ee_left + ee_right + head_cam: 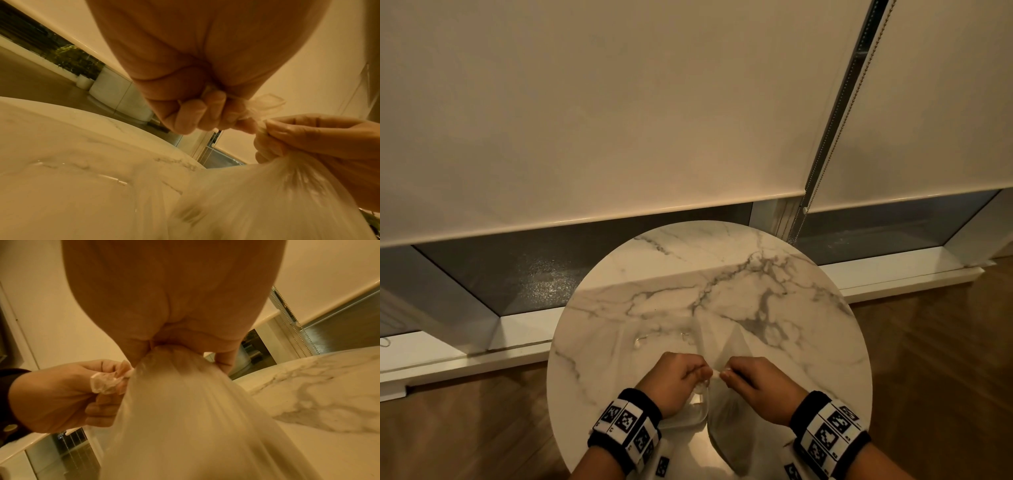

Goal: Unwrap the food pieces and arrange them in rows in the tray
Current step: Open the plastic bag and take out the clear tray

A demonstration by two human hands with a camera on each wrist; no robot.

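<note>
While both hands pinch its knot, the plastic bag [726, 421] hangs — apparently taut.

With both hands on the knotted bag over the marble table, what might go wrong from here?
1. Left hand and right hand pull the knot of the thin bag; the film may tear suddenly, spilling contents.
2. The clear tray sits under the left hand, near the table edge; a jerk might knock it off.
</note>
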